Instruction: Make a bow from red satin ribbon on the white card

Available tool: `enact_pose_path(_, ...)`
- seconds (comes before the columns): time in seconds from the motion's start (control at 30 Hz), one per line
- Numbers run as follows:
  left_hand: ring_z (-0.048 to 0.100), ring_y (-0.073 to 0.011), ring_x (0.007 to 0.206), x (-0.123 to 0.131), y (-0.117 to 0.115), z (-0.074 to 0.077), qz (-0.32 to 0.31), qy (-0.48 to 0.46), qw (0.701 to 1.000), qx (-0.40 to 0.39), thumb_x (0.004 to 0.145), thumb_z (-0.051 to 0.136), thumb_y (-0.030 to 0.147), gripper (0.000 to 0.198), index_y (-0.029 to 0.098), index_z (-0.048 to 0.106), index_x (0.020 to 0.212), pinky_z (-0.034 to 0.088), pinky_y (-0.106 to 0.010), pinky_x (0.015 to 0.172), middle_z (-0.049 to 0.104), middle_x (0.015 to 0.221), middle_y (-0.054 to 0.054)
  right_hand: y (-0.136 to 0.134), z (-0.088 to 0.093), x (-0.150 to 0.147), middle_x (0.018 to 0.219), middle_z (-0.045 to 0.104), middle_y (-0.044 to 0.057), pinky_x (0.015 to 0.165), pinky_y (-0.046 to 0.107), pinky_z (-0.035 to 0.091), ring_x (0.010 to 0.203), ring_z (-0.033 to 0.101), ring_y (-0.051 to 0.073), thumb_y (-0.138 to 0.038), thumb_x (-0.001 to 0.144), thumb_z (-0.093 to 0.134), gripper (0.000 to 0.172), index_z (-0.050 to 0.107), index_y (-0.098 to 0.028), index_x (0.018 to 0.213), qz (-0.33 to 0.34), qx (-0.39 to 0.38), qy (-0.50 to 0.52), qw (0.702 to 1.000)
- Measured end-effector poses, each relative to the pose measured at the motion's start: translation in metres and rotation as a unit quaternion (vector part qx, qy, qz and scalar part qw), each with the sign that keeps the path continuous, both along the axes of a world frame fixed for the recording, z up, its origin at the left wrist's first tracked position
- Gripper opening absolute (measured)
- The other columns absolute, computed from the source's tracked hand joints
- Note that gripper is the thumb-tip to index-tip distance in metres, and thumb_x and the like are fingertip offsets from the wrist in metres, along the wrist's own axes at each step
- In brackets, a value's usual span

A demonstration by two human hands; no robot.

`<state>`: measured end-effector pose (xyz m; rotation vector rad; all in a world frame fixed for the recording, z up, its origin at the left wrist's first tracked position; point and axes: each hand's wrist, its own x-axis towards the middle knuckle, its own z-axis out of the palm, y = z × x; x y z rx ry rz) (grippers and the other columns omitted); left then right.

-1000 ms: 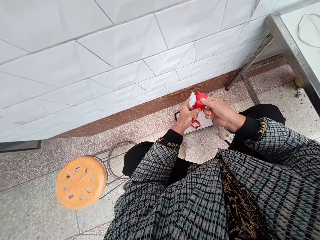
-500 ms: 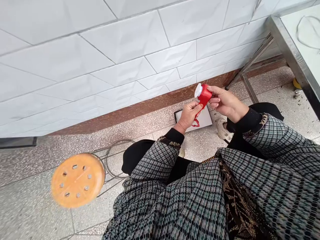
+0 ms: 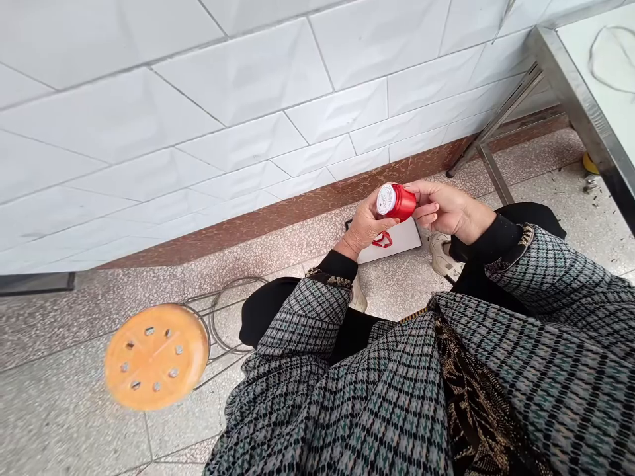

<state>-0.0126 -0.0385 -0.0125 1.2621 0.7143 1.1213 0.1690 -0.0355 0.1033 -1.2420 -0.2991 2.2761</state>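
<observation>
A roll of red ribbon (image 3: pixel 405 202) with a white, printed round end facing up and left is held between both hands. My left hand (image 3: pixel 366 226) is closed round its left and lower side. The fingers of my right hand (image 3: pixel 449 210) pinch its right side. Below the hands, a red ribbon loop (image 3: pixel 382 239) hangs in front of a white board with a dark edge (image 3: pixel 407 242) on the floor.
An orange round stool (image 3: pixel 156 357) with holes and thin metal legs is at the lower left. A metal-framed table (image 3: pixel 578 86) stands at the upper right, a looped cord on its white top. White wall tiles (image 3: pixel 248 79) run across the top.
The roll has turned so its white end shows more fully, and it sits slightly lower. Both hands have shifted slightly with it, and the loop has moved slightly left.
</observation>
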Motion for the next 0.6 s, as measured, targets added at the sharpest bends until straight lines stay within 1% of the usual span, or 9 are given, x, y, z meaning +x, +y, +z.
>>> enact_pose_path(0.07,0.067,-0.0128,0.073,0.003,-0.004,0.001,0.023,-0.022,0.998,-0.056,0.059,0.093,0.059,0.073,0.02,0.068,0.116,0.055,-0.028,0.072,0.073,0.086,-0.001,-0.007,-0.004,-0.006,0.055,0.045,-0.009,0.034,0.012,0.025,0.037,0.024,0.0,-0.023,0.093,0.073,0.018,0.058,-0.017,0.086,-0.016,0.043,-0.011,0.999)
enact_pose_path(0.13,0.049,-0.006,0.048,0.008,-0.009,0.002,0.032,-0.043,0.992,-0.118,0.065,0.09,0.059,0.062,0.021,0.067,0.109,0.043,-0.021,0.051,0.059,0.061,0.008,-0.015,-0.009,-0.012,0.054,0.044,-0.009,0.037,0.013,0.03,0.04,0.033,0.002,-0.027,0.089,0.081,0.027,0.057,-0.017,0.081,-0.036,0.103,-0.036,0.993)
enact_pose_path(0.2,0.035,-0.0041,0.038,0.014,-0.013,0.002,0.033,-0.053,0.986,-0.156,0.068,0.088,0.058,0.057,0.021,0.066,0.105,0.031,-0.02,0.041,0.047,0.052,0.012,-0.019,-0.014,-0.017,0.051,0.044,-0.008,0.04,0.015,0.034,0.042,0.037,0.004,-0.031,0.087,0.083,0.032,0.056,-0.018,0.076,-0.056,0.152,-0.071,0.984)
enact_pose_path(0.27,0.034,-0.0046,0.037,0.02,-0.016,0.004,0.043,-0.043,0.984,-0.168,0.072,0.086,0.058,0.055,0.021,0.065,0.107,0.027,-0.02,0.039,0.045,0.049,0.012,-0.017,-0.015,-0.017,0.049,0.041,-0.009,0.041,0.016,0.032,0.042,0.036,0.004,-0.031,0.089,0.081,0.035,0.053,-0.019,0.072,-0.095,0.179,-0.109,0.973)
enact_pose_path(0.33,0.036,-0.0052,0.038,0.024,-0.018,0.005,0.062,-0.024,0.984,-0.165,0.077,0.082,0.057,0.051,0.02,0.066,0.108,0.027,-0.02,0.039,0.048,0.049,0.011,-0.009,-0.012,-0.014,0.05,0.039,-0.009,0.04,0.016,0.028,0.042,0.031,0.004,-0.029,0.091,0.078,0.035,0.051,-0.019,0.072,-0.145,0.191,-0.134,0.961)
enact_pose_path(0.4,0.037,-0.0049,0.039,0.025,-0.02,0.008,0.069,-0.003,0.986,-0.15,0.08,0.08,0.055,0.042,0.019,0.067,0.098,0.026,-0.02,0.039,0.049,0.049,0.009,-0.001,-0.007,-0.009,0.054,0.043,-0.008,0.04,0.016,0.026,0.042,0.029,0.003,-0.027,0.094,0.075,0.028,0.054,-0.018,0.077,-0.171,0.191,-0.136,0.957)
enact_pose_path(0.5,0.035,-0.0038,0.039,0.022,-0.02,0.01,0.063,0.03,0.99,-0.123,0.081,0.08,0.053,0.039,0.018,0.063,0.077,0.024,-0.019,0.04,0.048,0.049,0.008,0.006,-0.002,-0.004,0.057,0.046,-0.009,0.037,0.014,0.023,0.041,0.025,0.002,-0.024,0.096,0.07,0.018,0.058,-0.018,0.084,-0.168,0.161,-0.116,0.966)
enact_pose_path(0.57,0.036,-0.004,0.041,0.019,-0.019,0.009,0.07,0.039,0.991,-0.111,0.081,0.08,0.053,0.039,0.018,0.063,0.077,0.025,-0.019,0.041,0.049,0.05,0.007,0.006,-0.001,-0.003,0.058,0.046,-0.009,0.036,0.013,0.022,0.04,0.023,0.002,-0.022,0.096,0.068,0.013,0.058,-0.018,0.088,-0.157,0.131,-0.095,0.974)
enact_pose_path(0.6,0.037,-0.0044,0.041,0.017,-0.017,0.007,0.073,0.037,0.991,-0.108,0.081,0.081,0.053,0.038,0.018,0.065,0.083,0.027,-0.019,0.042,0.049,0.051,0.007,0.006,-0.001,-0.003,0.058,0.047,-0.009,0.035,0.013,0.022,0.039,0.023,0.001,-0.02,0.097,0.066,0.01,0.058,-0.018,0.09,-0.148,0.115,-0.083,0.979)
